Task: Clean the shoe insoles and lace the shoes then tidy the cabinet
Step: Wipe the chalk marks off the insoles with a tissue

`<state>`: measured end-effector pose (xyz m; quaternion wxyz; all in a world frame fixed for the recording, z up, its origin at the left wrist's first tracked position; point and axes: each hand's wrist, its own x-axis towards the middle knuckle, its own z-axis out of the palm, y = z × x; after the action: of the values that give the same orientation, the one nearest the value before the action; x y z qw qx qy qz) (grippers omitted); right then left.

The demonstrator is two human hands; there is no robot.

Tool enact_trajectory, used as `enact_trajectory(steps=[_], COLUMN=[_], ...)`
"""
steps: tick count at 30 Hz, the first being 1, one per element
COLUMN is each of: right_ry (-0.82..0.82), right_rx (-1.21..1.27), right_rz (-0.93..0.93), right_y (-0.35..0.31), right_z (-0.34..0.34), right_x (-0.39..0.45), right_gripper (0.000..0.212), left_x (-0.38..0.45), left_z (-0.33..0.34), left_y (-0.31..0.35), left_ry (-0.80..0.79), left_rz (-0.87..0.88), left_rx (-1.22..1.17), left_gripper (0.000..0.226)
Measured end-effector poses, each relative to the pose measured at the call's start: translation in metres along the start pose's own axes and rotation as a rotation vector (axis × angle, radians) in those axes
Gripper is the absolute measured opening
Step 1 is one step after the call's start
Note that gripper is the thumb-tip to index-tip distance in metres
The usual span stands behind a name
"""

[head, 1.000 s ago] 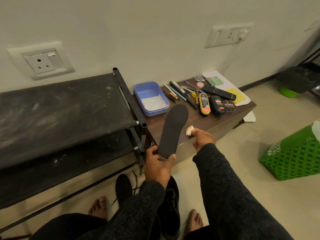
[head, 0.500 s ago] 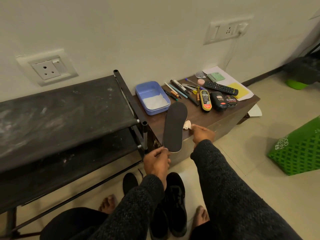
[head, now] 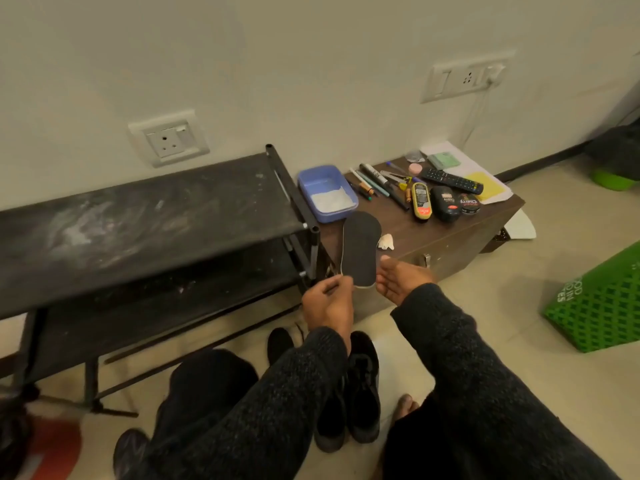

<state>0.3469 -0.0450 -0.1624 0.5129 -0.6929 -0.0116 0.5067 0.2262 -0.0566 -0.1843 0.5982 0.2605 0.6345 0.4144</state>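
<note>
1. Insole (head: 360, 249), black with a pale edge, lies flat on the near end of the brown bench (head: 446, 237), its heel end sticking out over the bench edge between your two hands
2. Your left hand (head: 327, 303) sits just left of that heel end, fingers curled; motion blur hides whether the fingertips pinch the insole, so you cannot tell what it holds
3. Your right hand (head: 403, 280) is just right of the heel end, fingers relaxed and fairly straight, holding nothing, its fingertips close beside the insole edge
4. A small white wad (head: 386, 242) rests on the bench just beyond your right hand, beside the insole
5. Farther beyond both hands stands a blue tray (head: 325, 192) with white material in it; to its right lie pens (head: 375, 185), a remote control (head: 452, 180), shoe polish containers (head: 446, 204) and some papers (head: 485, 181)
6. Below your wrists, black shoes (head: 362, 389) stand on the floor between your knees
7. Left of your left hand is a black shoe rack (head: 145, 220), its top dusty with pale smears
8. Far right of your right hand sits a green crate (head: 602, 303) on the floor
</note>
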Motion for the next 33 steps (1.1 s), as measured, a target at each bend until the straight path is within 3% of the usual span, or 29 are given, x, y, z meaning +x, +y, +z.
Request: enact_trajectory(steps=[9,19,25,33], right_ry=[-0.121,-0.301,-0.396,-0.373], right_rx=[0.061,-0.142,-0.442,-0.603], right_rz=[-0.065,0.034,0.222,0.274], right_y=[0.036,0.121,0.164,0.221], right_z=[-0.046,-0.06,-0.012,0.073], right_x=[-0.121,-0.187,-0.161,-0.084], right_gripper=[0.004,0.005,0.013,0.017], left_x=[-0.1,-0.177,-0.144,-0.054], left_z=[-0.066,-0.163,-0.201,-0.221], left_y=[0.0,-0.057,-0.085,-0.112], left_ry=[-0.073,0.072,0.217,0.39], left_rz=[0.004,-0.17,-0.283,-0.35], left_rx=[-0.057,-0.145,-0.204,-0.183], left_gripper=[0.01,0.011,0.023,0.021])
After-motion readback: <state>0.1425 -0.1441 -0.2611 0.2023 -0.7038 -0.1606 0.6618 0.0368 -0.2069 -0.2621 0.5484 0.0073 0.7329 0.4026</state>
